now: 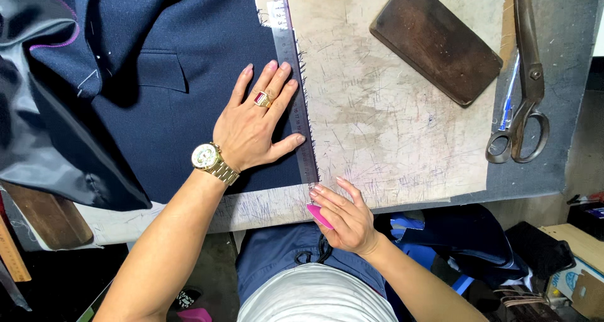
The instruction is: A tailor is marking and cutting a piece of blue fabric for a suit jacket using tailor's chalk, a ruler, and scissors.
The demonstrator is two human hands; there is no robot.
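The left hand (255, 128) lies flat, fingers spread, on 1 metal ruler (294, 83) and 1 navy jacket (170, 76). The right hand (343, 216), at 5 o'clock from it, pinches 1 pink chalk (319, 215). At 2 o'clock lie 1 wooden block (434, 40) and 1 pair of scissors (525, 83).

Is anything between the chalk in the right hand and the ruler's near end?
Nothing visible. The right hand holds the pink chalk right at the ruler's near end, while the left hand presses the ruler onto the navy cloth.

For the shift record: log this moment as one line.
left hand: flat on metal ruler over navy jacket | right hand: holds pink chalk at ruler's near end | scissors: idle, right
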